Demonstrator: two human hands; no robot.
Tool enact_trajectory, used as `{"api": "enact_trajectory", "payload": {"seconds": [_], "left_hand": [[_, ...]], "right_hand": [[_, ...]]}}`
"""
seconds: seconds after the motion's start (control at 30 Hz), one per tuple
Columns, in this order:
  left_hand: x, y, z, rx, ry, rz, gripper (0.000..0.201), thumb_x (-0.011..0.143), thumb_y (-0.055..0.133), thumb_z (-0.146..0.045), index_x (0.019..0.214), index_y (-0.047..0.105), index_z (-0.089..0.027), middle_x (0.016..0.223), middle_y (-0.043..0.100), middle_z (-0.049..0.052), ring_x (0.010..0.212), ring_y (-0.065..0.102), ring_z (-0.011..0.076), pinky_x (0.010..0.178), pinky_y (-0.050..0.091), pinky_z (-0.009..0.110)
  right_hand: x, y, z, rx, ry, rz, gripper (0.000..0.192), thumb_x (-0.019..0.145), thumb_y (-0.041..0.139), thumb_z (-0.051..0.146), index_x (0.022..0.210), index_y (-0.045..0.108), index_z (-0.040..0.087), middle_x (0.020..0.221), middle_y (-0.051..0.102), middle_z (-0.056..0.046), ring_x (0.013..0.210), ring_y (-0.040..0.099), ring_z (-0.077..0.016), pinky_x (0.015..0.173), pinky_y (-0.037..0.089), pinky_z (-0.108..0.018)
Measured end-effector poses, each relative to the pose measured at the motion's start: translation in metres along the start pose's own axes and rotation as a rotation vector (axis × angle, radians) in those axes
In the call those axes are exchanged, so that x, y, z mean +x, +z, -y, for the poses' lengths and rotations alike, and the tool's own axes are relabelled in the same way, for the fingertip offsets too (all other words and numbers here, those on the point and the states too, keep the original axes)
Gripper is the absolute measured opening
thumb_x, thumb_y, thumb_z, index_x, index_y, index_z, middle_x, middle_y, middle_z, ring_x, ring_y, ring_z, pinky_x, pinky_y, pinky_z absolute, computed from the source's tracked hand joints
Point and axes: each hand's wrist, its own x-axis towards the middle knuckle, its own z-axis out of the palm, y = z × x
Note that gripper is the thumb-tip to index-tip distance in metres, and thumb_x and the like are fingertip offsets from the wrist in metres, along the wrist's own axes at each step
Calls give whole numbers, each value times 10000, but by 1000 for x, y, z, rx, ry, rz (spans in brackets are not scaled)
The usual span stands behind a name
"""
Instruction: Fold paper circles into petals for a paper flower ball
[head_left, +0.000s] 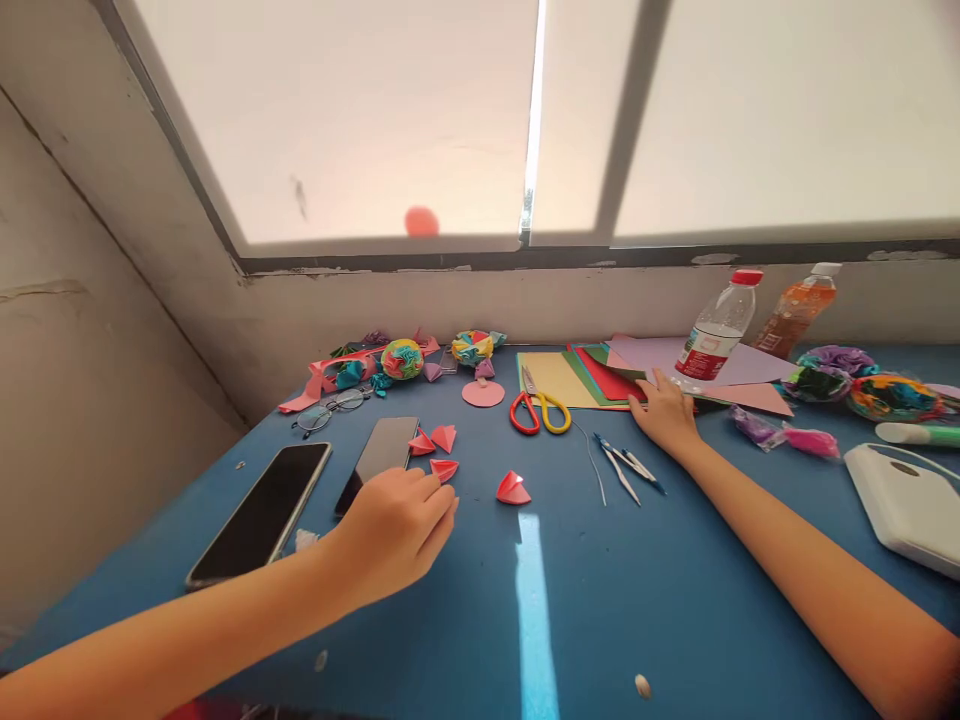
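Observation:
My left hand [397, 525] lies on the blue table [540, 620], fingertips touching a small folded red paper piece [444, 468]. Two similar red pieces [433, 439] sit just beyond it and another red piece [513, 488] lies to the right. My right hand [664, 412] reaches far right and presses flat on a stack of coloured paper sheets [600, 378]. Whether it grips a sheet I cannot tell.
Two phones [262, 515] [379, 455] lie at the left beside glasses [330, 408]. Red-and-yellow scissors [536, 408], a compass tool [626, 465], a pink paper disc [483, 393], coloured paper balls [403, 358], two bottles [716, 335] [799, 305] and a white device [904, 505] surround the hands.

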Motion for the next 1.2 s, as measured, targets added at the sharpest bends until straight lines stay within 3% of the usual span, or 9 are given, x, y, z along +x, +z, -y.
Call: {"api": "enact_trajectory", "payload": {"seconds": [0.07, 0.13, 0.3, 0.4, 0.57, 0.8, 0.93, 1.03, 1.2], "left_hand": [[10, -4, -13, -13, 71, -58, 321, 888, 342, -221, 709, 605, -178, 600, 573, 20, 563, 523, 144, 548, 341, 268], [27, -7, -18, -25, 122, -86, 333, 888, 338, -219, 662, 579, -176, 557, 540, 12, 538, 507, 143, 527, 326, 270], [83, 6, -32, -52, 178, 28, 368, 889, 293, -237, 623, 539, -176, 544, 527, 8, 488, 471, 144, 480, 272, 279], [106, 22, -46, -41, 160, 91, 361, 888, 292, -260, 644, 545, -175, 591, 551, 20, 524, 500, 152, 488, 269, 277], [125, 41, -64, -87, 183, 128, 357, 884, 314, -265, 621, 536, -171, 591, 559, 14, 572, 545, 145, 498, 287, 252], [141, 39, -72, -143, 228, 180, 368, 876, 309, -264, 620, 553, -162, 619, 579, 50, 599, 567, 177, 506, 310, 268], [154, 39, -84, -229, 183, 214, 343, 849, 353, -266, 608, 567, -148, 617, 583, 80, 611, 574, 207, 508, 313, 280], [169, 40, -89, -381, 115, 246, 302, 814, 414, -259, 577, 566, -150, 603, 585, 69, 632, 576, 215, 541, 336, 294], [214, 50, -65, -800, -153, 320, 224, 847, 439, -267, 760, 620, -167, 697, 622, 11, 676, 587, 144, 593, 424, 243]], "right_hand": [[2, -2, -2, -24, 48, -6, 452, 834, 435, 277, 1248, 443, 96, 1394, 258, -178, 1238, 306, -317, 942, 308, -496], [4, -3, -5, -42, 86, 14, 514, 845, 458, 281, 1313, 348, 101, 1323, 371, -170, 1199, 365, -267, 936, 343, -443], [6, -7, -14, -65, 55, 98, 299, 879, 481, 338, 1096, 527, 137, 1198, 474, -84, 1136, 421, -219, 959, 337, -449], [4, -11, -16, -48, 6, 158, 299, 888, 474, 363, 1064, 543, 131, 1124, 515, -78, 1076, 468, -202, 947, 358, -448], [3, -11, -16, -37, -1, 171, 327, 894, 459, 378, 1114, 526, 145, 1187, 480, -87, 1123, 436, -218, 963, 342, -468], [5, -7, -17, -15, 40, 155, 330, 894, 455, 380, 1116, 530, 149, 1243, 447, -88, 1173, 393, -230, 988, 305, -482], [5, -5, -18, 4, 45, 136, 329, 895, 444, 372, 1123, 530, 151, 1249, 454, -90, 1178, 390, -233, 991, 286, -488], [4, -4, -18, 14, 55, 89, 389, 889, 427, 336, 1233, 449, 157, 1304, 413, -115, 1193, 369, -248, 979, 279, -488], [0, -3, -15, 38, 81, -30, 489, 837, 449, 295, 1299, 363, 159, 1348, 352, -127, 1200, 348, -274, 981, 243, -495]]}}
